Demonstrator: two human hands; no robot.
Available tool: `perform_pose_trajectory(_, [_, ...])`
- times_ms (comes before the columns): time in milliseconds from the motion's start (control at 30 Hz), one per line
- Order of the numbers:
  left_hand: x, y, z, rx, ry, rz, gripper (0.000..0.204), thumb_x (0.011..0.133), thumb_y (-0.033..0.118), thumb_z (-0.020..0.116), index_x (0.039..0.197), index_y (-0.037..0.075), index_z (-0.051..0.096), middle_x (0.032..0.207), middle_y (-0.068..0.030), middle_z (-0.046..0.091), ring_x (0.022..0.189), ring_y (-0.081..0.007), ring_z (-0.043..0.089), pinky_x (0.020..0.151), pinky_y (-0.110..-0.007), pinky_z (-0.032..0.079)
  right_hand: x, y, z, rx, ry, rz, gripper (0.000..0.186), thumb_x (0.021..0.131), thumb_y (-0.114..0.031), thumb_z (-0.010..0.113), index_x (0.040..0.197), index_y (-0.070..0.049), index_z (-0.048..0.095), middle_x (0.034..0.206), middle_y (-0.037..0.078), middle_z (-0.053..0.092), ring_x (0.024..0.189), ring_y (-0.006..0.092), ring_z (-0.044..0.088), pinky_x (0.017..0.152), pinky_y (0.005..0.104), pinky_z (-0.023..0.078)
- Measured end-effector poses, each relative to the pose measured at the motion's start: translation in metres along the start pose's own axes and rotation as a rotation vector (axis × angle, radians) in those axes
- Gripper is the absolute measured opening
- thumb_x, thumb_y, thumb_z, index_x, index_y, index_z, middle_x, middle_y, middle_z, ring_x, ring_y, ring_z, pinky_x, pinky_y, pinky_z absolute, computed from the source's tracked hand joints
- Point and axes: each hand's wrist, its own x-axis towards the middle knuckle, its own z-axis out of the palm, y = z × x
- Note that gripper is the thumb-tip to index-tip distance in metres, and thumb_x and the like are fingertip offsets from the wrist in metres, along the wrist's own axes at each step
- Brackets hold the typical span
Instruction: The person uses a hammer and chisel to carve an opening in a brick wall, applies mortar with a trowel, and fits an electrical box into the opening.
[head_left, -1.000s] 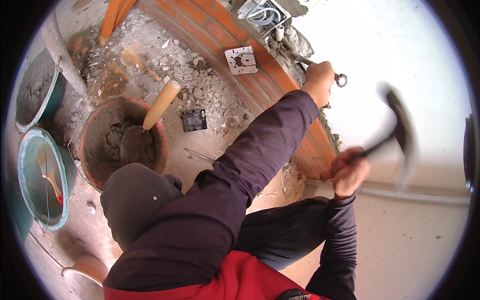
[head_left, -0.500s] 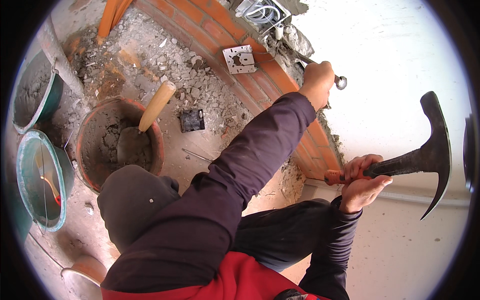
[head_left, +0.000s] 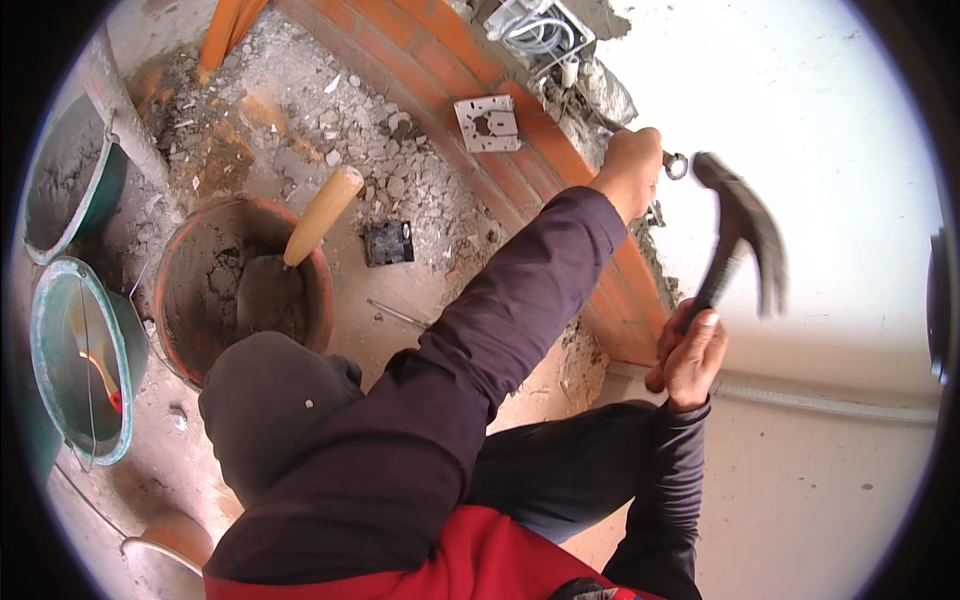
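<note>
My left hand (head_left: 630,168) is closed around a metal chisel (head_left: 676,165), whose round struck end sticks out past the fist. The chisel's other end meets the broken, grey edge between the orange brickwork (head_left: 555,145) and the white plastered wall (head_left: 850,110); its tip is hard to make out. In my closed right hand (head_left: 692,362) is a hammer (head_left: 750,215) with a dark, curved, slightly blurred head. The hammer is raised, its head close to the chisel's end but apart from it. A recessed box with coiled grey cables (head_left: 540,35) lies beyond my left hand.
A white metal plate (head_left: 487,124) rests on the bricks. Rubble (head_left: 400,175) covers the floor beside a black square box (head_left: 387,243) and a thin metal rod (head_left: 395,313). Leftward stand a mortar bucket (head_left: 178,250) with a wooden-handled trowel (head_left: 322,215) and teal buckets (head_left: 125,420).
The hammer has swung left toward the chisel, turning from nearly level to upright in view. My right fingers have closed more around its handle. The left hand holds nearly the same place.
</note>
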Motion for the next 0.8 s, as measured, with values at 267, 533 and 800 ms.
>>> perform_pose_trajectory(267, [-0.027,0.002,0.015,0.043,0.018,0.000,0.023,0.092,0.019,0.050,0.072,0.010,0.043,0.059,0.0007,0.040,0.044,-0.0089,0.032,0.041,-0.028,0.024,0.010,-0.018,-0.001,0.091,0.194,-0.154,0.079,0.089,-0.079,0.036,0.089,-0.001,0.046,0.056,0.004,0.042,0.042,0.0115,0.040,0.037,0.0253,0.032])
perform_pose_trajectory(533, [-0.017,0.003,0.014,-0.032,-0.012,0.036,0.024,0.092,0.021,0.050,0.073,0.009,0.043,0.059,-0.0001,0.042,0.044,-0.0097,0.033,0.040,-0.028,0.025,0.007,-0.020,0.000,0.228,0.257,-0.185,0.080,0.084,-0.087,0.031,0.085,-0.009,0.043,0.058,0.002,0.038,0.046,0.0134,0.037,0.044,0.0275,0.032])
perform_pose_trajectory(800, [-0.006,0.011,0.015,-0.249,-0.250,0.095,0.023,0.095,0.019,0.043,0.074,0.009,0.039,0.060,-0.0029,0.041,0.044,-0.0111,0.033,0.040,-0.029,0.027,0.015,0.003,0.001,0.010,-0.089,0.063,0.055,0.104,-0.052,0.037,0.081,-0.005,0.051,0.055,-0.002,0.042,0.043,0.0067,0.038,0.040,0.0232,0.029])
